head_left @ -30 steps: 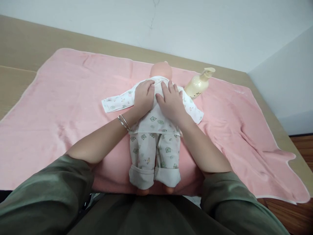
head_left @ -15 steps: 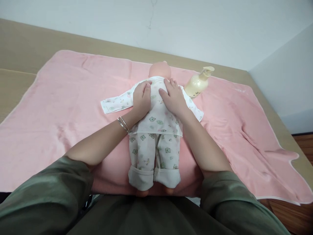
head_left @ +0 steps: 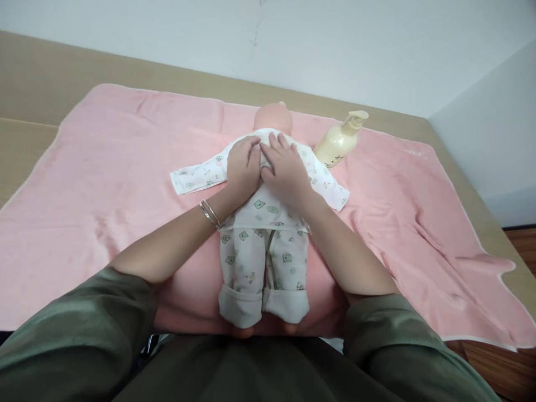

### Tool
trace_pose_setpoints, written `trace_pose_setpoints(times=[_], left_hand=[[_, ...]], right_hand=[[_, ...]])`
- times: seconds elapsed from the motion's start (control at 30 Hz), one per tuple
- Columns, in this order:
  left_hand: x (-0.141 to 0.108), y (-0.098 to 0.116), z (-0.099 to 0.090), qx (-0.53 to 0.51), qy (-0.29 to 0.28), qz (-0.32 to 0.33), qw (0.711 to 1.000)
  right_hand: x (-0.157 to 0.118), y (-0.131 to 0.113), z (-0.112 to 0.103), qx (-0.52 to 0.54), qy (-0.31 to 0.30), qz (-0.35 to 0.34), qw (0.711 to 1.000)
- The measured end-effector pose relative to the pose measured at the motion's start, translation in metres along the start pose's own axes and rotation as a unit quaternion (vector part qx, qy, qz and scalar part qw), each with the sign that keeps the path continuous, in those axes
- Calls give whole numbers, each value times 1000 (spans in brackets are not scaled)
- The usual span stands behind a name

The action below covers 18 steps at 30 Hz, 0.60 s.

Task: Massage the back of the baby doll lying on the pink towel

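A baby doll [head_left: 273, 117] in a white printed top [head_left: 268, 211] and white printed trousers [head_left: 287, 259] lies on a pink blanket [head_left: 138, 145], its head away from me and its sleeves spread. On the left of the doll's chest rests my left hand [head_left: 243, 167], its fingers close together and slightly curved, with nothing visible in it. My right hand [head_left: 287, 170] lies flat over the middle and right of the chest, fingers apart, its thumb and index tip near my left hand. The palms are hidden.
A cream pump bottle [head_left: 337, 142] lies on the blanket beside the doll's right-side sleeve. The wooden table [head_left: 176, 75] extends behind the blanket to a pale wall [head_left: 355, 50].
My right hand has moved left over the top, closer to my left hand. My left hand has barely moved on the doll's chest.
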<state>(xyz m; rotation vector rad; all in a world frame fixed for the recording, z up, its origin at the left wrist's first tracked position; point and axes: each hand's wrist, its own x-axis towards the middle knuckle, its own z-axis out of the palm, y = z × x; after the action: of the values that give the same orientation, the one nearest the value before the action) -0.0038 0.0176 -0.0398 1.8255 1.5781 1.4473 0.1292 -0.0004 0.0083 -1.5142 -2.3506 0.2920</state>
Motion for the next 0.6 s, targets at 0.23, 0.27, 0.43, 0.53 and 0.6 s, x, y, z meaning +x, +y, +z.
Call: trace_pose_setpoints(times=[0.23,0.27,0.43,0.53,0.6], left_hand=[[-8,5,4,119,-78,83,986],[-7,5,4,125,-82,78,986],[11,-2,-1,153,-112,7,982],[18,-2,-4,163,-135,5,977],[15,3,-6,175,-141,16,974]], right_hand=[[20,50,-3,74,41,116,990],[19,47,-4,59,41,117,990],[0,6,-1,-27,28,96,995],[-7,-7,2,-31,32,51,998],[-4,0,2,-9,28,34,999]])
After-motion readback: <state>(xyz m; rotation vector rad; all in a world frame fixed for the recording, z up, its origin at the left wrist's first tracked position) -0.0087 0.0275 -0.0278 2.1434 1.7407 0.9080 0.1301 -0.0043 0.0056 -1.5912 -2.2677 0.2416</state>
